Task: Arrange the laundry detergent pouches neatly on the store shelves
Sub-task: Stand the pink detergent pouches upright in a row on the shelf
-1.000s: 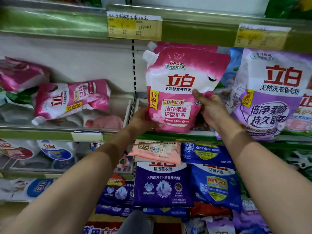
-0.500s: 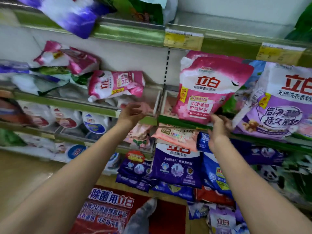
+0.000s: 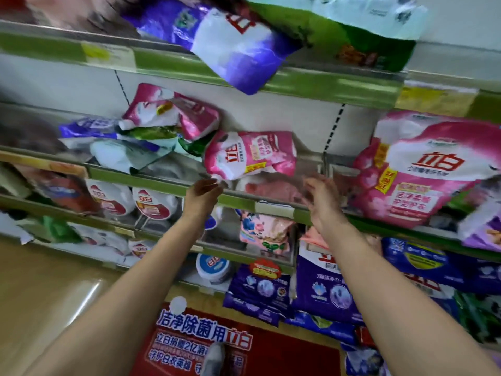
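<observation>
Both bare arms are raised toward the middle shelf (image 3: 168,183), which is edged by a green rail. The left hand (image 3: 202,189) is held at the lower left corner of a pink pouch (image 3: 250,156) that lies on its side on this shelf. The fingers are curled at the corner of the pouch, but motion blur prevents confirmation of a closed grip; contact cannot be told. The right hand (image 3: 321,192) is held just to the right of the same pouch, in front of the shelf rail. Its fingers are spread and relaxed, so the grip is open and nothing is held.

A second, crumpled pink pouch (image 3: 176,112) lies higher and to the left on a heap of mixed packs. A large pink pouch (image 3: 423,172) stands upright in the next bay to the right, well apart from both hands. A purple and white bag (image 3: 238,47) hangs over the edge of the top shelf. Purple bags (image 3: 260,291) are stacked low on the rack, above a red floor mat (image 3: 284,351).
</observation>
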Demonstrator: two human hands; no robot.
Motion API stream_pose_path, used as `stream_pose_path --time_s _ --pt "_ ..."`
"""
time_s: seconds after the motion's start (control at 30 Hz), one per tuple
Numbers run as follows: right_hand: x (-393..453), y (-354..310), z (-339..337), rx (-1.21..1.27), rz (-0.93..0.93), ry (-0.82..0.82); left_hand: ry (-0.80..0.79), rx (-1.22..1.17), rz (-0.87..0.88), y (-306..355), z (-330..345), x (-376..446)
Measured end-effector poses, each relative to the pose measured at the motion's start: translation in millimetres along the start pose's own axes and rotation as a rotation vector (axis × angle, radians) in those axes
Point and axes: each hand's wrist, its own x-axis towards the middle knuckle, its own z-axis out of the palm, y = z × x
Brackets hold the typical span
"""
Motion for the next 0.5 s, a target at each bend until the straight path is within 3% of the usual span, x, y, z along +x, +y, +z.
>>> stream_pose_path --time_s 0.2,0.5 --pt "42.1 -0.9 60.9 -0.043 0.051 0.046 -0.058 0.014 0.018 14.8 -27.8 67.3" --pt "102.5 17.6 71.4 -0.204 0.129 0.103 -0.094 0.031 -0.187 -1.0 -29.0 134.8"
